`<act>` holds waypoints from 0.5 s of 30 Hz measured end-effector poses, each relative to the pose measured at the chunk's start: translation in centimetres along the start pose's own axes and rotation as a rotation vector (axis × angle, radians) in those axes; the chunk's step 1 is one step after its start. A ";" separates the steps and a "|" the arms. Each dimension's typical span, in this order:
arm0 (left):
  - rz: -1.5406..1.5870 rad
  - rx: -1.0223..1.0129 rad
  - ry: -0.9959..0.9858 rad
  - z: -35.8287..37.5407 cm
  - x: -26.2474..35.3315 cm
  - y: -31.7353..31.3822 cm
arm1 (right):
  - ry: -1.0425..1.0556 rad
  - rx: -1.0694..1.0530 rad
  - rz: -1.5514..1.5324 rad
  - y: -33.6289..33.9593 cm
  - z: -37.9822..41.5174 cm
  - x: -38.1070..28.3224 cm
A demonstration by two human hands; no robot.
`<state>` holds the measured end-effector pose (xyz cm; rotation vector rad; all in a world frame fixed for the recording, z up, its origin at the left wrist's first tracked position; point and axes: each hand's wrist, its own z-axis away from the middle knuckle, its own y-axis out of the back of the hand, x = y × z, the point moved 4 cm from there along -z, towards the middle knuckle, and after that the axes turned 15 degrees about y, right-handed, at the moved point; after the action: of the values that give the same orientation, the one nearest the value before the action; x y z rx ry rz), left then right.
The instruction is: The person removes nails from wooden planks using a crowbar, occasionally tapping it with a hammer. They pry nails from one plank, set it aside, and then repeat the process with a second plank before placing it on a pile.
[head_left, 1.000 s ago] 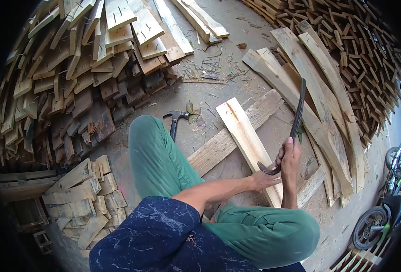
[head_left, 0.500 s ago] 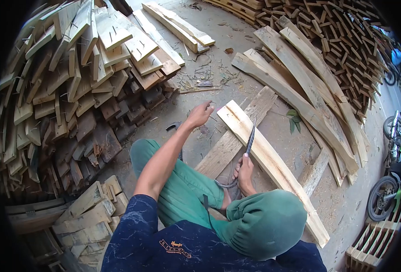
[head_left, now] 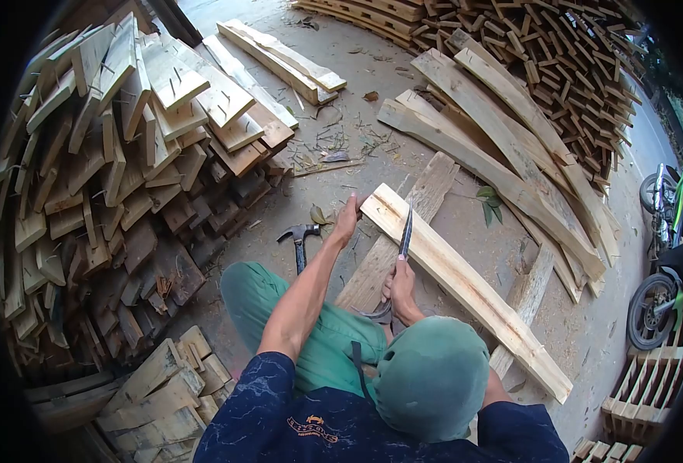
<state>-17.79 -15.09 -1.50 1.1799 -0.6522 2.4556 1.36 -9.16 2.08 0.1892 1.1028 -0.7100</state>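
Observation:
A pale wooden plank point(head_left: 465, 285) lies slantwise across two rougher boards on the ground, and one of them, a grey board point(head_left: 403, 228), shows under its far end. My left hand point(head_left: 347, 221) is at the plank's far end, fingers against its edge; the hand's underside is hidden. Held in my right hand point(head_left: 403, 289) is a dark pry bar point(head_left: 407, 231). Its straight end points up over the plank, and its curved end shows below the hand. A claw hammer point(head_left: 299, 241) rests beside my left forearm, its handle partly hidden behind the green-trousered knee.
A tall stack of boards with protruding nails point(head_left: 125, 139) stands at left. Long curved planks point(head_left: 511, 154) lie at right, before a big heap of short wood pieces point(head_left: 565, 69). A motorcycle point(head_left: 658, 285) is parked at far right. Leaves and wood chips litter the ground.
My left hand has come down from above the ground to the plank's far end. The plank has turned slightly, its near end shifting right. The pry bar stays in my right hand.

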 end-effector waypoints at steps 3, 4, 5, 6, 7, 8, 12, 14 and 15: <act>-0.086 -0.022 -0.042 -2.7 -2.1 1.2 | -0.058 -0.176 0.201 1.5 0.4 -0.8; -0.158 0.065 0.020 -5.9 -4.4 3.0 | 0.136 -0.160 0.389 2.1 0.2 -0.9; -0.171 0.056 0.011 -5.2 -3.3 2.6 | 0.339 -0.140 0.574 2.6 -0.3 -0.9; -0.360 0.139 -0.071 -3.2 -1.4 2.1 | 0.617 -0.057 0.733 4.0 -1.2 -0.2; -0.539 0.227 -0.148 -2.4 -0.9 2.0 | 0.622 -0.055 0.734 4.1 -1.0 -0.8; -0.637 0.226 -0.084 -3.5 -1.5 2.7 | 0.651 0.020 0.816 4.7 -0.1 -1.2; -0.416 0.098 -0.098 -2.2 -1.0 2.2 | 0.668 0.087 0.982 6.3 2.9 -0.7; -0.343 0.049 -0.076 -1.1 0.2 1.8 | 0.683 0.061 1.038 6.0 2.6 0.3; -0.269 -0.003 -0.046 -0.6 0.0 1.6 | 0.675 0.053 1.038 6.1 2.1 0.7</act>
<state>-18.92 -16.13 -2.19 1.2385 -0.4744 2.2090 6.79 -5.77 1.23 1.0147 1.4047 0.2968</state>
